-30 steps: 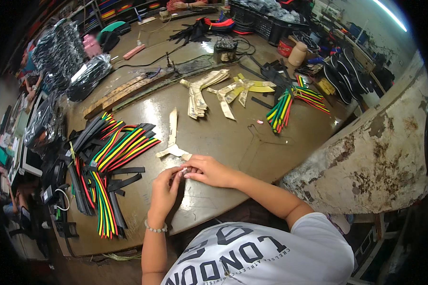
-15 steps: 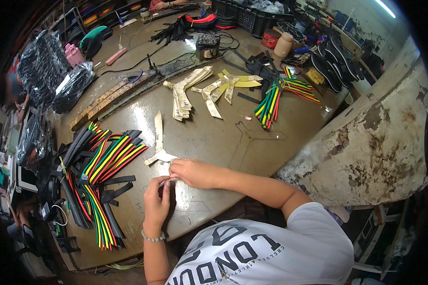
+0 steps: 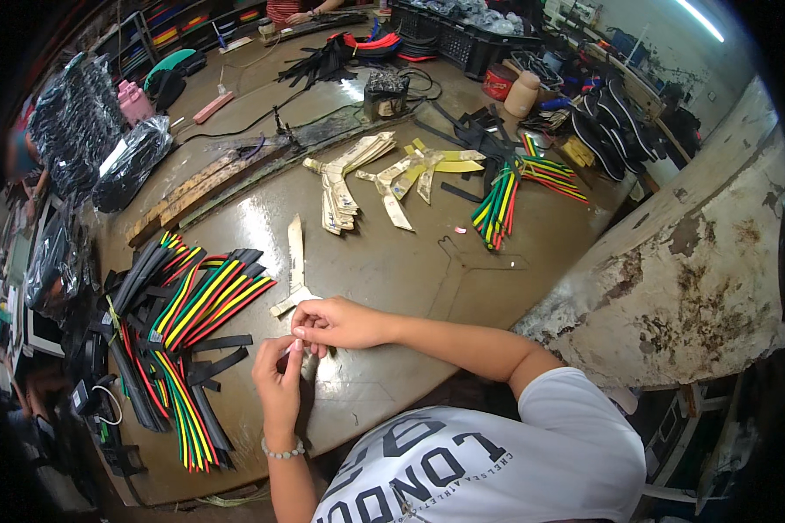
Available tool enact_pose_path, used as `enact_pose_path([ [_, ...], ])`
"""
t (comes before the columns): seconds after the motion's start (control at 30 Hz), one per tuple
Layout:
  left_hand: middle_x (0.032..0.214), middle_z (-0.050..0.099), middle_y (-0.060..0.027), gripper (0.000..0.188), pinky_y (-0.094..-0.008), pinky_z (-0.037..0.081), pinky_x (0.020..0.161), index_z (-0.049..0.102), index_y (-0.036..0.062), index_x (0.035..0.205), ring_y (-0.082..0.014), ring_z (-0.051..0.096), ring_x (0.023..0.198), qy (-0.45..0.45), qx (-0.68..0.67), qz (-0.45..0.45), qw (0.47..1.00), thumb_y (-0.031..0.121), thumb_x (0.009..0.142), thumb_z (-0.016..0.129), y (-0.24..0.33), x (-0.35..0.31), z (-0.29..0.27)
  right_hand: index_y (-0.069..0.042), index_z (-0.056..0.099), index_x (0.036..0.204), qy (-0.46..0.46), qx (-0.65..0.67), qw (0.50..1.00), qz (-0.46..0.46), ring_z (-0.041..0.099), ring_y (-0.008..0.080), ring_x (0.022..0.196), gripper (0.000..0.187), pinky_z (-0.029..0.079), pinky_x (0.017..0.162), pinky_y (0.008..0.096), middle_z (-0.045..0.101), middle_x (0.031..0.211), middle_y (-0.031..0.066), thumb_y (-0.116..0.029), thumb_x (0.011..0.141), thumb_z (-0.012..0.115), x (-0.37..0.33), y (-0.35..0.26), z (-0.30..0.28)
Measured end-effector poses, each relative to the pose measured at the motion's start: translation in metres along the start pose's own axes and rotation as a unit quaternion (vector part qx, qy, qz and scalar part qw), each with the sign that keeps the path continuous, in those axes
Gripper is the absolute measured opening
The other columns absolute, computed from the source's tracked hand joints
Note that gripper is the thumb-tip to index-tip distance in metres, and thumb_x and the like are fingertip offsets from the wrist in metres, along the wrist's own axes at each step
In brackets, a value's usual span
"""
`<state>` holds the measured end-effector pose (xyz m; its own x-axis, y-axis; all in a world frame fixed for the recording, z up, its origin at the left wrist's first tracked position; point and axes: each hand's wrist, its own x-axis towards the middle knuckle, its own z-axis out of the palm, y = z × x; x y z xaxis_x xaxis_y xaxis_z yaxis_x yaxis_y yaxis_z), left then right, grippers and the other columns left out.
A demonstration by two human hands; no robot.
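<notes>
A cream Y-shaped strap piece (image 3: pixel 296 261) lies on the brown table, one arm pointing away from me. My right hand (image 3: pixel 344 322) covers its near part, fingers curled and thumb tip bent in. Just to the lower left, my left hand (image 3: pixel 277 383) has thumb and forefinger pinched together, meeting the right fingertips. Whatever sits between the fingertips is too small and hidden to name. Left of my hands lies a bundle of black, red, yellow and green striped straps (image 3: pixel 192 305). Beyond them rest a stack of cream Y-shaped pieces (image 3: pixel 338 187) and another few cream and yellow ones (image 3: pixel 392 196).
A second striped strap bundle (image 3: pixel 497 209) lies at the right, near black straps. A long wooden bar (image 3: pixel 192 187) crosses the table's far left. Behind it are plastic-wrapped items (image 3: pixel 135 161), a dark metal block (image 3: pixel 385 94) and a black crate (image 3: pixel 462 39). A stained pale slab (image 3: pixel 672 261) borders the right side.
Both hands have shifted slightly left, still together at the fingertips. My right thumb and fingers show more clearly now. The view has tilted a little; the strap pieces lie as before.
</notes>
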<state>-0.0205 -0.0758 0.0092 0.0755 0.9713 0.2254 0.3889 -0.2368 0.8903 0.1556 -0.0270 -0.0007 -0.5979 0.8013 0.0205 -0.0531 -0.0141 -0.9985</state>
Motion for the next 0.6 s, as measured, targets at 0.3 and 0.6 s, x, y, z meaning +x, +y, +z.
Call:
enact_pose_path([
  [0.3,0.074,0.054,-0.0011,0.017,-0.0233,0.037,0.06,0.064,-0.0021,0.09,-0.0074,0.045,0.067,-0.008,0.009,0.003,1.0,0.014,0.095,0.059,-0.014,-0.007,-0.001,0.0,0.057,0.1,0.016,-0.007,1.0,0.004,0.06,0.0087,0.069,0.02,0.052,0.061,0.0252,0.062,0.082,0.0048,-0.02,0.097,0.056,-0.002,-0.004,0.003],
  [0.6,0.073,0.053,-0.0023,0.018,-0.0245,0.041,0.059,0.063,-0.0006,0.093,-0.0091,0.049,0.065,-0.06,-0.073,-0.162,0.982,0.013,0.098,0.052,-0.011,-0.009,0.005,-0.001,0.061,0.093,0.559,-0.158,0.742,-0.337,0.061,0.0132,0.064,0.013,0.053,0.054,0.0262,0.064,0.083,0.0066,-0.014,0.09,0.061,-0.054,-0.109,-0.348],
])
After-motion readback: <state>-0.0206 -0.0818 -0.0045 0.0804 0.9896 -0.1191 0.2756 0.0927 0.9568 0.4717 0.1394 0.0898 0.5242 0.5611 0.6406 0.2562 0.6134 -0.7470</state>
